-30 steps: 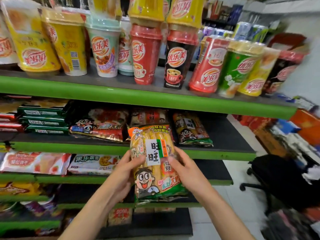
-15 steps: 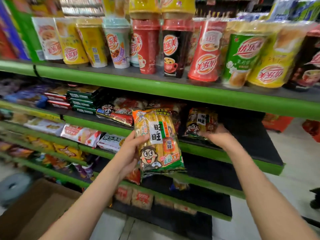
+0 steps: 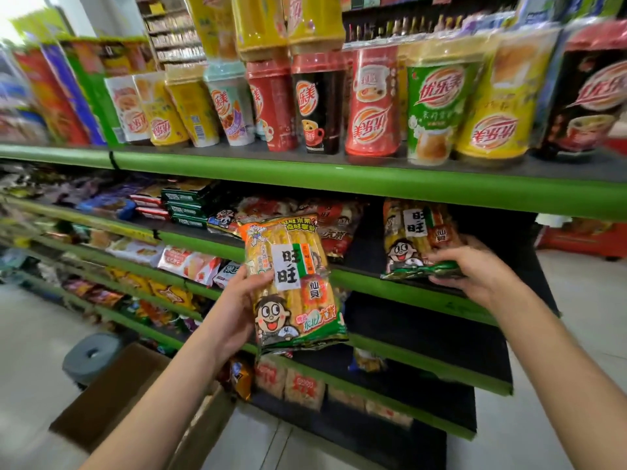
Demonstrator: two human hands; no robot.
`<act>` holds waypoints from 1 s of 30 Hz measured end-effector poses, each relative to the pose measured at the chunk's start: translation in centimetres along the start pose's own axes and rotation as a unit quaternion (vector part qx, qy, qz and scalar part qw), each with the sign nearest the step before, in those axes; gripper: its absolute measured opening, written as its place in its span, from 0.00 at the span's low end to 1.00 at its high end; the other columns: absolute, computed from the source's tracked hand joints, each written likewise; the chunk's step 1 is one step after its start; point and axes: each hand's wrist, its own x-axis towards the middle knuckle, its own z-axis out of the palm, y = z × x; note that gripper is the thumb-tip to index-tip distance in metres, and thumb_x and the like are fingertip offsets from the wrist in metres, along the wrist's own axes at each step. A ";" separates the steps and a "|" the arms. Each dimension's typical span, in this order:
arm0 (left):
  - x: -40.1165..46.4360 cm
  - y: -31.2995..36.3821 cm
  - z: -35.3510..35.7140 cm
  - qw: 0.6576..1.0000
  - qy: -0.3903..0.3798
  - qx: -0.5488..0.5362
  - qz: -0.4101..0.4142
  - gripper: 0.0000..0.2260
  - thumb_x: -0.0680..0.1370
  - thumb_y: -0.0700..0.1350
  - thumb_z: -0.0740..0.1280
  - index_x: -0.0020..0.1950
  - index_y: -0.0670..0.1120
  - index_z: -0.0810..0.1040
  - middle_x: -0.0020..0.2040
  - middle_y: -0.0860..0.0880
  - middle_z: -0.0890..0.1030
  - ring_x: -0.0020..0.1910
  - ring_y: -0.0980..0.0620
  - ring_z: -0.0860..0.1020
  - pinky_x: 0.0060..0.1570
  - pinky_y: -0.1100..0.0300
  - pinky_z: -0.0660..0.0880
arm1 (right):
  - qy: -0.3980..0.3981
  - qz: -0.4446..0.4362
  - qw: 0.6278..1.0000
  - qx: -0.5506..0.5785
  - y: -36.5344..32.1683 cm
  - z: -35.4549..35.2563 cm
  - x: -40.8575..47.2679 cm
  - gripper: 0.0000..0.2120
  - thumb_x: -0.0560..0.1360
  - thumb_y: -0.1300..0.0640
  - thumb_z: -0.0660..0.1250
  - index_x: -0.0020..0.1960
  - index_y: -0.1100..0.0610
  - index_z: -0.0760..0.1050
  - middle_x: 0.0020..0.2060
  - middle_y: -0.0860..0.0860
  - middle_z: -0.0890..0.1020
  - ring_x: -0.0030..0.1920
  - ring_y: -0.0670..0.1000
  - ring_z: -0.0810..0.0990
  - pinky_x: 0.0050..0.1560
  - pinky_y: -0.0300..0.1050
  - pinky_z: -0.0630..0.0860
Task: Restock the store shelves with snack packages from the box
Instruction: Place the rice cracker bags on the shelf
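Holding a snack bag [image 3: 293, 283] up in front of the shelves, we grip its left edge with our left hand [image 3: 242, 307], thumb on the front and fingers behind. The bag is upright, yellow and green, with a cartoon face near the bottom. It hangs in the air and touches no shelf.

Our right hand [image 3: 475, 276] is off to the right. Its fingers curl around the bottom edge of a second bag [image 3: 419, 242] of the same kind. That bag lies tilted on the second shelf [image 3: 407, 293], with its lower end at the green front edge.

Between the two bags, more red snack bags [image 3: 334, 222] lie on the same shelf, behind the bag we hold. Further left on that shelf sits a stack of dark green packs [image 3: 185, 206].

On the top shelf [image 3: 305, 174] stands a row of drink cups [image 3: 373, 103] in red, yellow, green and black.

Lower shelves hold more snacks, but they are blurry. Down on the floor at the left sits an open cardboard box [image 3: 112, 398], just beside our left arm. We cannot see what is in it.
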 end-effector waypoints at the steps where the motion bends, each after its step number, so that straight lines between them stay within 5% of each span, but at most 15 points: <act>1: 0.0 -0.1 0.2 1.000 -0.001 -0.001 0.004 0.28 0.70 0.47 0.74 0.69 0.47 0.73 0.62 0.42 0.83 0.61 0.38 0.81 0.61 0.38 0.76 | -0.017 -0.019 1.000 0.007 0.2 -0.2 -1.1 0.29 0.65 0.68 0.76 0.62 0.57 0.70 0.56 0.58 0.82 0.51 0.59 0.83 0.31 0.44 0.81; 5: 0.0 -0.9 1.7 1.000 -0.014 -0.022 0.004 0.27 0.70 0.43 0.71 0.69 0.46 0.73 0.63 0.40 0.82 0.61 0.36 0.80 0.64 0.34 0.73 | -0.132 -0.064 0.989 -0.004 2.2 -0.2 -5.4 0.37 0.57 0.63 0.79 0.65 0.55 0.72 0.54 0.56 0.85 0.51 0.57 0.86 0.41 0.51 0.83; 8: -0.2 -1.3 2.8 0.999 -0.033 -0.041 -0.001 0.27 0.69 0.40 0.67 0.69 0.43 0.72 0.58 0.39 0.83 0.52 0.39 0.82 0.55 0.39 0.79 | -0.154 -0.081 0.985 -0.004 4.0 -0.1 -7.2 0.36 0.60 0.65 0.77 0.66 0.53 0.72 0.56 0.55 0.85 0.56 0.57 0.84 0.53 0.54 0.79; 12: 0.0 -1.6 3.6 0.996 -0.046 -0.071 0.007 0.27 0.67 0.39 0.65 0.67 0.40 0.71 0.51 0.40 0.84 0.46 0.42 0.84 0.41 0.48 0.82 | -0.163 -0.076 0.984 0.022 5.4 -1.3 -8.0 0.34 0.61 0.62 0.81 0.63 0.45 0.75 0.57 0.54 0.84 0.56 0.55 0.84 0.49 0.47 0.81; 17: 0.0 -1.8 3.9 0.996 -0.016 -0.085 0.018 0.30 0.67 0.41 0.65 0.69 0.41 0.70 0.50 0.41 0.85 0.45 0.42 0.84 0.39 0.48 0.82 | -0.153 -0.077 0.985 0.002 7.8 -1.6 -9.0 0.38 0.52 0.49 0.86 0.60 0.38 0.76 0.57 0.51 0.84 0.57 0.54 0.84 0.57 0.54 0.75; 23: -0.5 -2.2 4.2 0.997 -0.009 -0.072 0.019 0.26 0.66 0.40 0.64 0.65 0.41 0.71 0.50 0.41 0.84 0.45 0.42 0.84 0.40 0.49 0.82 | -0.143 -0.093 0.985 0.013 9.4 0.1 -9.8 0.31 0.56 0.36 0.82 0.57 0.35 0.77 0.57 0.50 0.85 0.57 0.53 0.84 0.59 0.56 0.76; 30: -0.8 -2.0 4.0 0.997 -0.004 -0.076 0.023 0.24 0.67 0.41 0.63 0.63 0.42 0.74 0.48 0.43 0.86 0.42 0.44 0.85 0.37 0.51 0.82 | -0.146 -0.105 0.983 0.022 9.8 0.9 -10.0 0.26 0.64 0.45 0.78 0.60 0.38 0.76 0.57 0.50 0.84 0.58 0.53 0.83 0.65 0.63 0.74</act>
